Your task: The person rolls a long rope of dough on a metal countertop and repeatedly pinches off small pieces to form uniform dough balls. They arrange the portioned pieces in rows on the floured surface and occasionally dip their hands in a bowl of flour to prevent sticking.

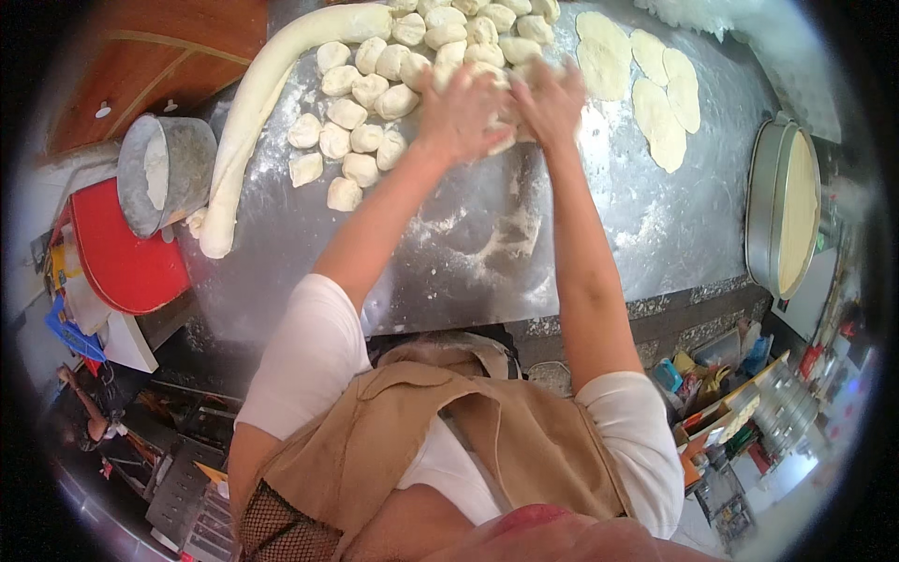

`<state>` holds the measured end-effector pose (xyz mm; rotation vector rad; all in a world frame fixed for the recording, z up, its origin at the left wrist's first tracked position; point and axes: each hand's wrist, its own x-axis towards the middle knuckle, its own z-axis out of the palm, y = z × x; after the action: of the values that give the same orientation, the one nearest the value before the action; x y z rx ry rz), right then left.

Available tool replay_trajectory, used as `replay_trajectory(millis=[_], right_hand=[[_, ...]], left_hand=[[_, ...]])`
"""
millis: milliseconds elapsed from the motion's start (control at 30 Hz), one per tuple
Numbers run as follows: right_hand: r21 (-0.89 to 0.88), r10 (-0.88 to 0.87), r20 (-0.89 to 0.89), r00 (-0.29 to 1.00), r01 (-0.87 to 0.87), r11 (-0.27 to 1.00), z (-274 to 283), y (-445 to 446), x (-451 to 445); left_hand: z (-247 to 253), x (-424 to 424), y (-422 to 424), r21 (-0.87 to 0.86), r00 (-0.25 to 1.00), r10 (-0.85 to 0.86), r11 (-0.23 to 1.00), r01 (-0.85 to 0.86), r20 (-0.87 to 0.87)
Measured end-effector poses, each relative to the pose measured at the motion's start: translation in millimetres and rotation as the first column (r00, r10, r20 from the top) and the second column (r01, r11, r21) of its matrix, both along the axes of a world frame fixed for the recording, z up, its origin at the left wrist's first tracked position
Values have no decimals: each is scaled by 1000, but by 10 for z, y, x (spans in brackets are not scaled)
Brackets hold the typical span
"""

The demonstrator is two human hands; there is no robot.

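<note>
My left hand (463, 116), palm down with spread fingers, is over the near edge of a cluster of cut dough pieces (395, 102). Pale dough shows under and beside its palm. Close to it on the right, my right hand (551, 102) is blurred, its fingers apart over more dough. What lies beneath both palms is mostly hidden, and I cannot tell how firmly they press. A long thick dough roll (246, 119) curves along the left of the floured metal table (449, 274). Several flattened dough rounds (659, 123) lie on the right, some overlapping.
A metal bucket (189, 154) holding white powder stands at the table's left edge, by a red chair-like surface (126, 246). On the right edge is a round metal pan or sieve (769, 211). A whitish plastic sheet or bag (786, 49) lies at the far right corner.
</note>
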<state>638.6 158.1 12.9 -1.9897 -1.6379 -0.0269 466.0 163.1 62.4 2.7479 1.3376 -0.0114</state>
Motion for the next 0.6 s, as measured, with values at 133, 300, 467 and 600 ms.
replay_trajectory(millis=[133, 300, 467, 600], right_hand=[[-213, 268, 71, 961, -248, 945, 323, -331, -656], [-158, 268, 79, 960, -254, 954, -39, -1062, -91], [-166, 13, 179, 984, 17, 986, 120, 257, -306], [-288, 330, 116, 937, -286, 914, 295, 17, -1307]], left_hand=[[-115, -437, -241, -135, 996, 63, 988, -71, -62], [-192, -874, -1082, -78, 971, -198, 975, 210, 134], [-50, -1056, -224, 82, 984, 167, 982, -172, 66], [-267, -1805, 152, 72, 841, 516, 844, -532, 159]])
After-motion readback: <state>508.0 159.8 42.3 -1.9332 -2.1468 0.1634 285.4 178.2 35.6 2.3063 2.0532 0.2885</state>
